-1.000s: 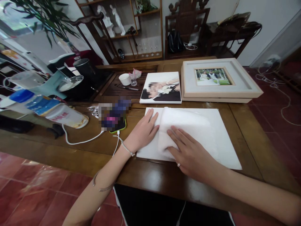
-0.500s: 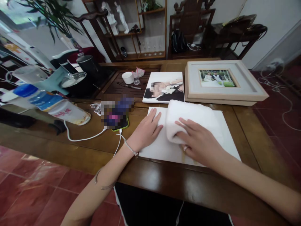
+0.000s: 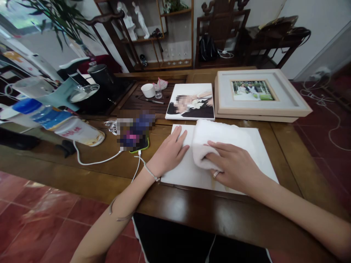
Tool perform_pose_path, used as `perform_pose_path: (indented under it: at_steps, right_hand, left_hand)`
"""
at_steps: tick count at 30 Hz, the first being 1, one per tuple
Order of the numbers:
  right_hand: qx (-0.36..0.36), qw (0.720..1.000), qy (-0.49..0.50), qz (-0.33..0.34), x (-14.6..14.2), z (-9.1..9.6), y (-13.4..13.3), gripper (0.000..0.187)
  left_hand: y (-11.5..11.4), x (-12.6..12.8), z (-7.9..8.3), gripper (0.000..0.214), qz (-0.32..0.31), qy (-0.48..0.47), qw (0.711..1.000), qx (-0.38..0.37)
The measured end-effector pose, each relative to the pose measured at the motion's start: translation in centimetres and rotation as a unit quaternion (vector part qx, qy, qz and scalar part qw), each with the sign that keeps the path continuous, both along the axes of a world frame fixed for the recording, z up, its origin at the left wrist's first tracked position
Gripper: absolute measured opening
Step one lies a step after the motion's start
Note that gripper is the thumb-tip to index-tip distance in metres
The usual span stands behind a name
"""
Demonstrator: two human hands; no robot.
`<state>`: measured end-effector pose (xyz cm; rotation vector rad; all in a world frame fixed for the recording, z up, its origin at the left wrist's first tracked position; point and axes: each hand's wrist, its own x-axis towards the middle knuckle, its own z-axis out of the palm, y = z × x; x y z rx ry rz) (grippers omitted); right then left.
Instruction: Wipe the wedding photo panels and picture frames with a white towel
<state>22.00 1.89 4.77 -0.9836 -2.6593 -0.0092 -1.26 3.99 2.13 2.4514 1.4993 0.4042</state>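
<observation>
A white flat board (image 3: 189, 171) lies on the wooden table (image 3: 175, 212) in front of me. My left hand (image 3: 168, 153) rests flat on the board's left part, fingers stretched out. A folded white towel (image 3: 222, 137) lies on the board to the right of that hand. My right hand (image 3: 234, 166) lies on the towel's near end, fingers curled over it and pressing it against the board. A ring shows on that hand.
Behind the board lie a photo canvas (image 3: 190, 102) and a large framed picture (image 3: 260, 95). To the left, a phone (image 3: 135, 133) on a white cable (image 3: 93, 160), a lying canister (image 3: 68, 126), a tea tray with a white cup (image 3: 148, 90). Chairs and shelves stand behind.
The towel, spread flat over the board a second ago, is now bunched into a thick fold under my right hand, and it has slid slightly toward me. My left hand has stayed put.
</observation>
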Motion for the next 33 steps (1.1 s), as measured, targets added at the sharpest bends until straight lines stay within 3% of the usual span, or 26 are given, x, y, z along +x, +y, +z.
perform_pose_path:
  at_steps: [2,7,9,13,17,20,26,30,33]
  right_hand:
    - [0.019,1.0,-0.013,-0.001,-0.5,-0.2,-0.7,0.029]
    - [0.079,0.995,-0.007,0.06,-2.3,-0.4,-5.7,0.009]
    - [0.057,0.995,-0.002,0.084,-2.3,-0.3,-6.3,0.007]
    - [-0.03,0.998,-0.002,0.063,-0.9,0.1,-3.5,0.027]
    - [-0.014,1.0,-0.011,-0.001,0.1,0.2,-0.5,0.029]
    - [0.015,1.0,-0.016,0.005,-0.5,0.0,-1.6,0.026]
    - [0.034,0.994,0.014,0.104,-2.2,-0.4,-6.2,0.007]
    - [-0.033,0.996,0.009,0.079,-1.4,-0.2,-4.0,0.025]
    - [-0.026,0.999,-0.003,0.035,-0.7,-0.2,-1.8,0.033]
  left_hand:
    - [0.0,0.0,0.0,0.05,0.001,0.001,1.0,0.001]
    - [0.0,-0.2,0.0,0.051,-0.002,0.006,1.0,-0.011]
    - [0.1,-0.3,-0.1,0.052,-0.009,-0.003,1.0,-0.011]
    - [0.1,-0.3,-0.2,0.051,-0.009,0.001,1.0,-0.003]
    - [0.0,-0.1,-0.2,0.05,-0.001,0.008,1.0,0.003]
    - [0.0,-0.1,-0.1,0.05,0.001,0.007,1.0,0.004]
    - [0.0,-0.4,-0.1,0.054,-0.008,-0.001,1.0,-0.018]
    - [0.1,-0.5,-0.1,0.053,-0.011,-0.01,1.0,-0.011]
    - [0.0,-0.2,0.1,0.051,-0.005,0.0,1.0,-0.006]
